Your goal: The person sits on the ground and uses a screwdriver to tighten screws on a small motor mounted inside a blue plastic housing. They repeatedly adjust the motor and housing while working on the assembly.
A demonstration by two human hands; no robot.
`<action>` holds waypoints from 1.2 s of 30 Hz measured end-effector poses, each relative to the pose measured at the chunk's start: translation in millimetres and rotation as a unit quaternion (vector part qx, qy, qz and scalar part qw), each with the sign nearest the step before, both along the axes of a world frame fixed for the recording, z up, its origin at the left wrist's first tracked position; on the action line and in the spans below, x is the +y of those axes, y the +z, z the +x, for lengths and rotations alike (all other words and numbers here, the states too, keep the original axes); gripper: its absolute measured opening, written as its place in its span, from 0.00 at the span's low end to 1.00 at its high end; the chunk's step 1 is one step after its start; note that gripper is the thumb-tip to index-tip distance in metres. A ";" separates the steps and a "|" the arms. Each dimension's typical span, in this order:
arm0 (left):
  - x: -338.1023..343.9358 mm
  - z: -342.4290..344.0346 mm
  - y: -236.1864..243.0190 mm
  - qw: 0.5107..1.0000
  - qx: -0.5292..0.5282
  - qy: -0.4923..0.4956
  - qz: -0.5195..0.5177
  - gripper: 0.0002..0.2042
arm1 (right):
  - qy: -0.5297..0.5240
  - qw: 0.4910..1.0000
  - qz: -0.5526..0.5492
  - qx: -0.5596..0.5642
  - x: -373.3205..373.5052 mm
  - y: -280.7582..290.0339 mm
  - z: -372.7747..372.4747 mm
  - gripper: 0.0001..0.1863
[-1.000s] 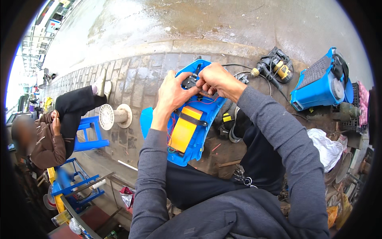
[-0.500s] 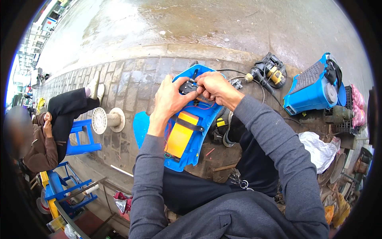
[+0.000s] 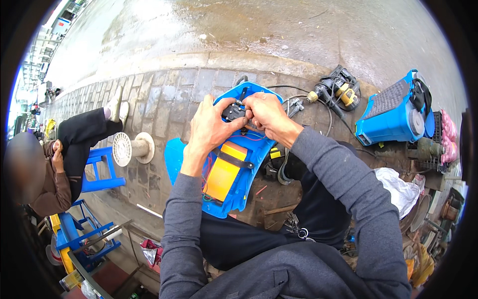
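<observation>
The black part (image 3: 234, 112) sits in the upper middle of the frame, near the top end of a blue shell (image 3: 239, 195). The left hand (image 3: 206, 127) is clamped on it, thumb below and fingers above; the right hand (image 3: 269, 113) has its fingers bunched at the part's right side, though I cannot tell whether they grip anything. Below the hands, a yellow block (image 3: 221, 180) lies in the shell under a black strap (image 3: 236, 160). A corded power tool (image 3: 340, 90) and a blue case (image 3: 391, 107) are at the upper right; a pale spool (image 3: 133, 149) stands left of centre, and a seated person (image 3: 57, 174) is at the far left.
</observation>
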State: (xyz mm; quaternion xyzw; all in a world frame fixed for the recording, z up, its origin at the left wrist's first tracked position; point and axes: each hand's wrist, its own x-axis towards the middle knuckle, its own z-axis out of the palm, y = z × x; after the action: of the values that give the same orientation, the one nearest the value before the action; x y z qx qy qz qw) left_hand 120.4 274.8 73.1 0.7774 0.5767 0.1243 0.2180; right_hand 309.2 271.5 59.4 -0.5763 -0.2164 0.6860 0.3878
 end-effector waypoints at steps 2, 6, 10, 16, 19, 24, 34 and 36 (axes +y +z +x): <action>-0.6 0.4 0.0 1.000 0.000 0.002 0.016 0.30 | 0.001 1.000 0.002 -0.008 -1.0 0.8 -0.3 0.08; 0.3 0.0 -0.1 1.000 -0.007 -0.002 0.014 0.29 | -0.003 0.999 0.033 -0.007 -4.1 -1.1 -1.3 0.08; -1.0 -2.3 0.8 1.000 -0.007 0.000 0.027 0.28 | -0.009 0.999 0.051 0.011 -6.5 -8.7 -4.5 0.09; 2.2 -0.2 0.3 1.000 -0.005 -0.014 0.023 0.28 | 0.153 0.981 0.075 -0.090 -3.5 17.5 9.4 0.12; 1.7 -1.6 0.9 1.000 -0.015 -0.017 -0.005 0.28 | 0.159 0.945 0.236 -0.159 -19.6 58.0 33.8 0.16; 2.2 -7.0 -5.2 0.999 -0.011 -0.036 -0.012 0.26 | -0.037 0.864 0.421 -0.274 -77.3 63.9 166.4 0.19; 5.9 -18.2 -22.4 0.997 0.020 -0.064 0.042 0.23 | -0.125 0.905 -0.212 -0.348 -323.5 -251.1 372.4 0.15; 9.6 -24.6 -27.6 0.998 -0.017 -0.061 0.018 0.22 | -0.083 0.890 -0.261 -0.365 -376.3 -304.4 380.7 0.15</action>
State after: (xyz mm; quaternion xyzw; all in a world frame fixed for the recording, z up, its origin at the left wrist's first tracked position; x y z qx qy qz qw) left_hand 95.8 284.4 45.5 0.8125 0.5224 0.1348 0.2209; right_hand 689.9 -104.9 -245.0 -0.8826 -0.1072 0.4239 0.1729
